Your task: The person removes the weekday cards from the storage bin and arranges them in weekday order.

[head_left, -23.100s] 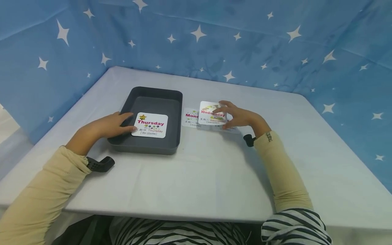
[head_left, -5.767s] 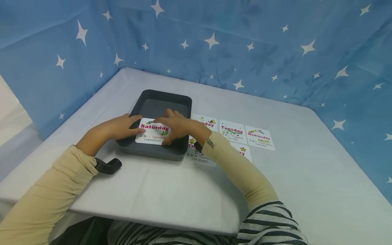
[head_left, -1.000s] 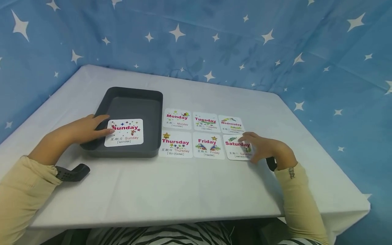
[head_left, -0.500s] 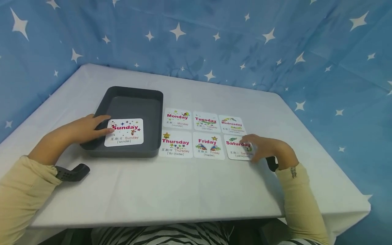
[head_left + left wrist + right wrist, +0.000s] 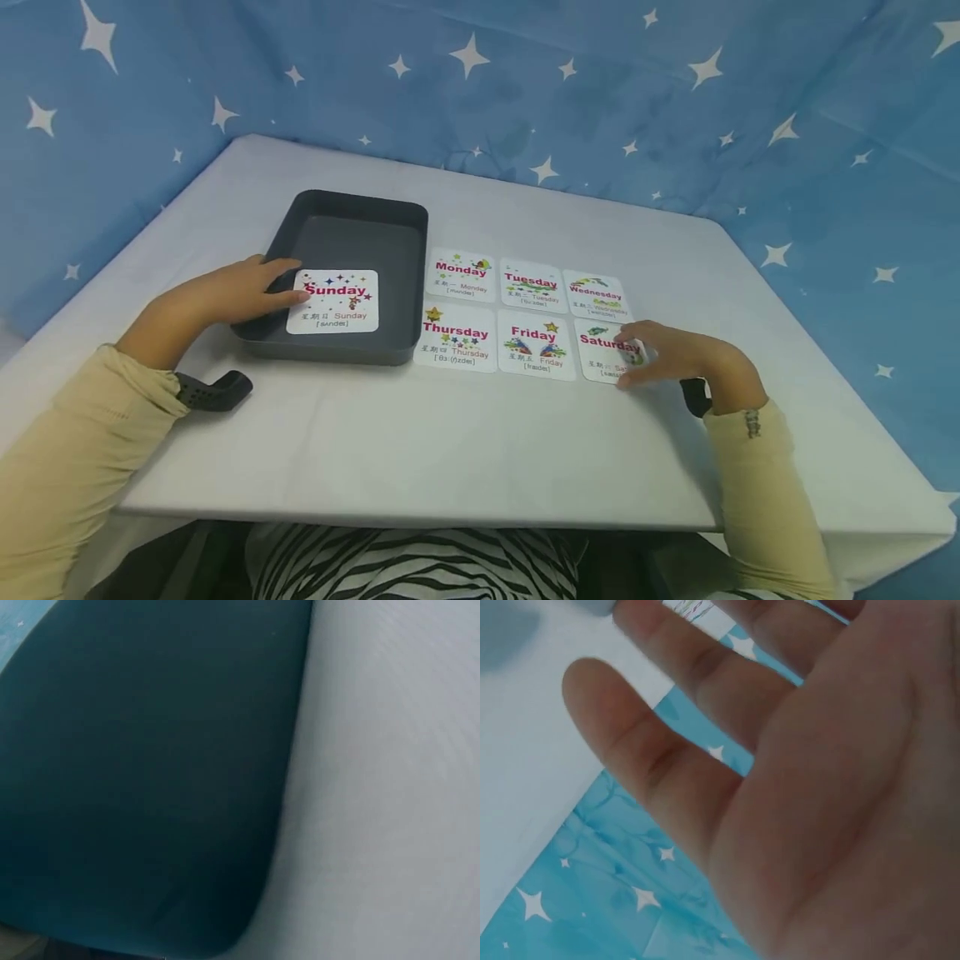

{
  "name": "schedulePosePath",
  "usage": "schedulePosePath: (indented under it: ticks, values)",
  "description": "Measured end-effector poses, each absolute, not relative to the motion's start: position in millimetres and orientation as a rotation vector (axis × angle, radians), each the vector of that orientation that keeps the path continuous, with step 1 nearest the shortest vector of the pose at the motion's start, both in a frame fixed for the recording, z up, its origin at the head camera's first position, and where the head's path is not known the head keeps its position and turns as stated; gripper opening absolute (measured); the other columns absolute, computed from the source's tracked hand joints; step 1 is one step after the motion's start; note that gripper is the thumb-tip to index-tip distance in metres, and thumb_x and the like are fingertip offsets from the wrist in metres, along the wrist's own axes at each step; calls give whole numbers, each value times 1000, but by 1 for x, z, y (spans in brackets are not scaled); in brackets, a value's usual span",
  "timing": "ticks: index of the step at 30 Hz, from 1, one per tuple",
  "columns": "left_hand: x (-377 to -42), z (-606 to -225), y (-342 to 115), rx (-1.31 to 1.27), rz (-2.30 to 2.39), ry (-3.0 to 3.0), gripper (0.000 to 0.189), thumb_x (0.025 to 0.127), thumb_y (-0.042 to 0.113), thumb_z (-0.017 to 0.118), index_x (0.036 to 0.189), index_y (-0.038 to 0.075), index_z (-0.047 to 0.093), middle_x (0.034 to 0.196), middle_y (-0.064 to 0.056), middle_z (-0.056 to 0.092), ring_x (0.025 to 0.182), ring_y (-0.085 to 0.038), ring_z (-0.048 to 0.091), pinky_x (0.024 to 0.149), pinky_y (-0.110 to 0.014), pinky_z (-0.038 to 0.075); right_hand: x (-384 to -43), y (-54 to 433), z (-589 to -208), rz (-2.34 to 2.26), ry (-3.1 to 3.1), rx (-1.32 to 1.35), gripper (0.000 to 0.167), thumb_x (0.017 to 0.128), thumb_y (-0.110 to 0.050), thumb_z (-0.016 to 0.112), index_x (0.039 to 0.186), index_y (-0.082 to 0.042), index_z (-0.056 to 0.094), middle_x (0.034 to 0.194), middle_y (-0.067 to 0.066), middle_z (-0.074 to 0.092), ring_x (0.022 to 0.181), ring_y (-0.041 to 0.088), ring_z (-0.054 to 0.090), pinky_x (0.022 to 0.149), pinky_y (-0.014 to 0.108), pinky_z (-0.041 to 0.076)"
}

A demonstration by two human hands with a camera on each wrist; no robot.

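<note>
Over the dark grey tray [image 5: 337,348], my left hand [image 5: 232,292] pinches the Sunday card [image 5: 335,307] at its left edge, thumb on top. The fingers under the card are hidden. At the right, my right hand [image 5: 678,354] touches the Saturday card [image 5: 600,358], which lies on the table; its fingertips cover the card's right part. The right wrist view shows the same hand's fingers [image 5: 682,660] stretched loosely. Next to Saturday in the front row lie the Friday card [image 5: 536,358] and the Thursday card [image 5: 455,353].
Behind them lie the Monday card [image 5: 461,286], the Tuesday card [image 5: 534,296] and the Wednesday card [image 5: 597,307]. A white cloth covers the table [image 5: 420,442]. A blue star-patterned curtain [image 5: 375,83] hangs along the back. The tray stands left of the cards.
Thursday and Saturday, formerly at my left hand, now lie on the table, along with Friday; Sunday is at my left hand instead. Lately the right hand has barely moved; the view has shifted.
</note>
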State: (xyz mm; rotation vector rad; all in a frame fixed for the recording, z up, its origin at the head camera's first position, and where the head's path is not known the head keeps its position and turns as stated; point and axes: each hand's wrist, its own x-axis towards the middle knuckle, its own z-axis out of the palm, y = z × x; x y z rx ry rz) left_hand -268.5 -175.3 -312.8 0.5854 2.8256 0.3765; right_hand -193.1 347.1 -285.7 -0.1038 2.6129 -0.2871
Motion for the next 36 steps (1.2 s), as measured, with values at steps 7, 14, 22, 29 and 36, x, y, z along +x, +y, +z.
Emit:
schedulePosePath:
  ticks: [7, 14, 22, 29, 36]
  values:
    - [-264, -305, -171, 558, 397, 2842, 69, 92, 42, 46, 140, -5, 27, 135, -42, 25, 123, -55, 29, 96, -64, 30, -200, 333, -275, -175, 2679, -102, 80, 78, -50, 65, 137, -5, 37, 137, 24, 35, 119, 42, 36, 95, 63, 31]
    - [-264, -299, -172, 543, 384, 2855, 71, 91, 43, 48, 140, -4, 27, 136, -41, 26, 124, -54, 30, 96, -64, 30, -234, 243, -242, -141, 2788, -371, 67, 82, -37, 65, 139, -15, 38, 147, 12, 30, 134, 35, 27, 102, 59, 29]
    - [-262, -303, -170, 564, 407, 2826, 70, 92, 42, 47, 141, -4, 26, 137, -40, 26, 126, -53, 29, 98, -62, 29, -284, 104, -234, -6, 2682, -838, 76, 81, -51, 62, 143, -21, 29, 150, 4, 24, 137, 21, 26, 109, 43, 27]
    - [-263, -301, -162, 549, 398, 2815, 69, 92, 42, 47, 142, -2, 26, 138, -39, 25, 125, -51, 32, 98, -62, 30, -303, 44, -261, 192, 2503, -791, 108, 69, -62, 67, 148, -25, 3, 155, 6, 5, 142, 25, 9, 112, 47, 18]
    - [-258, -302, -171, 517, 412, 2808, 69, 93, 40, 47, 142, -2, 25, 139, -39, 24, 126, -52, 31, 98, -62, 30, -303, 25, -276, 233, 2517, -822, 112, 64, -57, 74, 147, -31, 4, 152, 7, 10, 138, 27, 21, 107, 48, 28]
